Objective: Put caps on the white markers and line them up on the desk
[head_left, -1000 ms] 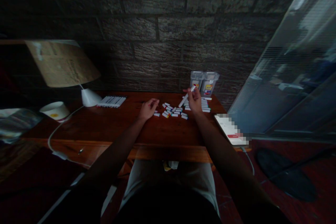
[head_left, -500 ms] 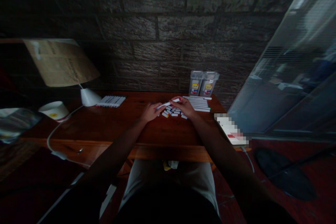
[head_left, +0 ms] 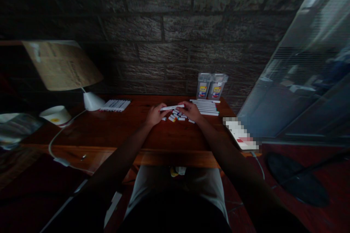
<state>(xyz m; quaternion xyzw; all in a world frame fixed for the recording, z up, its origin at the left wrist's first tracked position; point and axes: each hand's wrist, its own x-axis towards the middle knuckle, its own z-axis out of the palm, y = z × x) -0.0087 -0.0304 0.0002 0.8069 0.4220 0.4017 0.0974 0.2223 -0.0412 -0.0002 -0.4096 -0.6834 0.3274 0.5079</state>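
A white marker [head_left: 172, 107] lies level between my two hands, dark lettering along its barrel and a red tip at its right end. My left hand [head_left: 155, 113] is closed on its left end, and the fingers of my right hand [head_left: 190, 110] close on its right end. Below it, several loose marker caps [head_left: 181, 119], white with coloured ends, are scattered on the wooden table [head_left: 175, 138]. Just beyond my right hand lies a row of white markers [head_left: 206, 107]. Another row of markers [head_left: 116, 105], these with lettering, lies farther left.
Two clear plastic cases [head_left: 202, 86] with yellow labels stand at the back right, against the brick wall. A lamp [head_left: 92, 101] and a white paper cup [head_left: 56, 115] are on the left. A blurred-out flat white object [head_left: 237, 133] lies at the right edge.
The marker has turned from a slant to nearly level, and its lettering now shows. My left hand has shifted slightly; both hands stay on the marker.
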